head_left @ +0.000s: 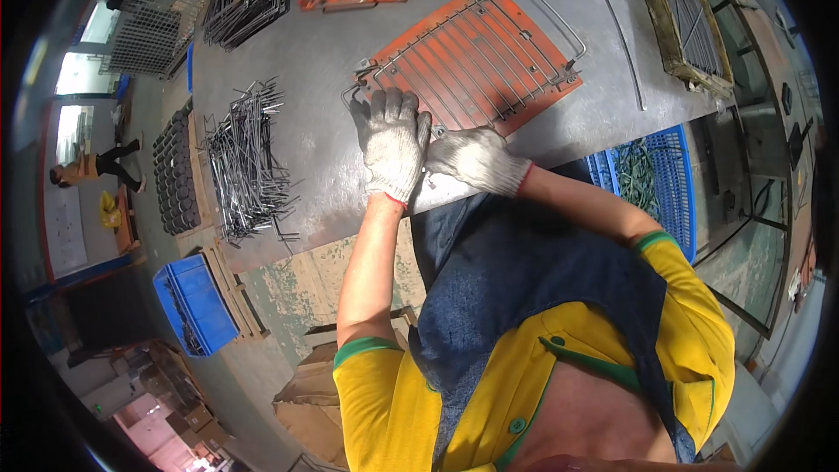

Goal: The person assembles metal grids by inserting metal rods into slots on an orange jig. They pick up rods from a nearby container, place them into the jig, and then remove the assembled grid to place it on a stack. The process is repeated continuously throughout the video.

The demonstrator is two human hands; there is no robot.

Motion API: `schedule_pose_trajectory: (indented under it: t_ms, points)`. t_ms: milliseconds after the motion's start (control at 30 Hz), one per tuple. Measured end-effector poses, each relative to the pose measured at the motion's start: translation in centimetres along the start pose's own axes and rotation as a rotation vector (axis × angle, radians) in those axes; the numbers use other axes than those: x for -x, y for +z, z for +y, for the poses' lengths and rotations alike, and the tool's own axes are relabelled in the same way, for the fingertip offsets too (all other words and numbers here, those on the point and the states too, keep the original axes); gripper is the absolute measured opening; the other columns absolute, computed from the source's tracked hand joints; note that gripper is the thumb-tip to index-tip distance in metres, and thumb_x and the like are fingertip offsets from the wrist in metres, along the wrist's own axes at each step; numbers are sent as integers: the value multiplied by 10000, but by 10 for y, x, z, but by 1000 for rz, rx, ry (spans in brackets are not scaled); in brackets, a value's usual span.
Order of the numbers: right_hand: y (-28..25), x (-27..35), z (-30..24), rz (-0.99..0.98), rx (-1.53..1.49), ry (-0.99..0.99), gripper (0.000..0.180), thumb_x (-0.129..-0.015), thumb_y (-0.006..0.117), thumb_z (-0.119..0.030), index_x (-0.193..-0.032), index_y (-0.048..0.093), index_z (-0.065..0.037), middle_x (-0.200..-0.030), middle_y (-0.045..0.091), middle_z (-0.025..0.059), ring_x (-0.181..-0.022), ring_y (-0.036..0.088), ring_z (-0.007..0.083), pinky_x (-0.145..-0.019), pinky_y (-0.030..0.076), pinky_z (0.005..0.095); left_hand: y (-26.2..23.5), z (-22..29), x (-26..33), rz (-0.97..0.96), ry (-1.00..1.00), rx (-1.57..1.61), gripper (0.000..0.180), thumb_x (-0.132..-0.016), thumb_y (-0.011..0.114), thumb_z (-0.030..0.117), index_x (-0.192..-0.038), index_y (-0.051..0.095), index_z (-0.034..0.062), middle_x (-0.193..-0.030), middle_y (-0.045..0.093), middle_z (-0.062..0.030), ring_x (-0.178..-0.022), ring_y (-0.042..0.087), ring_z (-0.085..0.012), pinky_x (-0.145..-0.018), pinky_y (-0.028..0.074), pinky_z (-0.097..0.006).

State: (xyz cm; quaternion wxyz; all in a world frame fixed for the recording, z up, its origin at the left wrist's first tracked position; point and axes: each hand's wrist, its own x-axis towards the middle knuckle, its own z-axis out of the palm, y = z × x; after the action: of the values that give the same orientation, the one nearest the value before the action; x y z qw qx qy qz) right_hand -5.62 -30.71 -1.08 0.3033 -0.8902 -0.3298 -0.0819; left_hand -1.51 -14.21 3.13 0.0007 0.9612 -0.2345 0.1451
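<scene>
Your left hand [393, 147] and right hand [478, 160] are at the orange plate [546, 57]. I cannot tell whether either grip is pinching.

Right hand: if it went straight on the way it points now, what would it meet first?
The gloved left hand, just left of the right hand's fingertips. They look very close, perhaps already touching; depth there is hard to judge from this one view.

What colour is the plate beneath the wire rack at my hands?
The plate is orange-red; it shows best in the head view.
</scene>
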Motion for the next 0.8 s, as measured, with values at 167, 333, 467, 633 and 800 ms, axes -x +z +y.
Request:
schedule_pose_trajectory:
  t_ms: [167, 333, 467, 633, 800]
  points:
    - [-18, -13, 1, -222, -108, 152, 313, -941, 506, -400, -1013, 649, -131, -912, 684, 68, -835, 683, 270, -717, 538, 425, -1, 0, -3, 23, -6, 21, 280, -895, 578, 288, -1096, 636, 102, -1133, 597, -97, -1118, 538, -270, -1078, 294, -560]
    - [-27, 16, 25, 92, 111, -95, 230, -903, 515, -222, -1080, 653, -173, -1201, 617, 10, -1003, 641, 223, -768, 549, 355, 12, -2, 16, 216, -339, 272, 425, -912, 616, 300, -1249, 580, 43, -1290, 556, -163, -1229, 493, -326, -1078, 338, -477]
    - [-106, 48, 78, 219, -40, 380, 324, -919, 530, -237, -1212, 614, -127, -1256, 604, 95, -1069, 627, 284, -801, 544, 392, 2, -9, 42, 172, -844, 757, 532, -928, 642, 319, -1321, 520, -19, -1171, 612, -212, -1058, 614, -276, -900, 480, -380]
    - [-188, 104, 153, 366, 555, 798, 540, -880, 610, -388, -1277, 523, -33, -1112, 586, 189, -1059, 563, 355, -905, 458, 456, -4, -25, 56, -265, -992, 1408, 381, -1015, 498, 333, -923, 614, -19, -668, 633, -95, -552, 639, -183, -508, 541, -294]
    - [-167, 132, 175, 231, 543, 862, 401, -887, 593, -300, -1238, 551, -110, -1066, 619, 162, -946, 631, 356, -790, 504, 464, 2, 4, 54, -337, -1126, 1705, 343, -1020, 477, 320, -1038, 556, -13, -744, 639, -140, -588, 686, -288, -482, 602, -378]
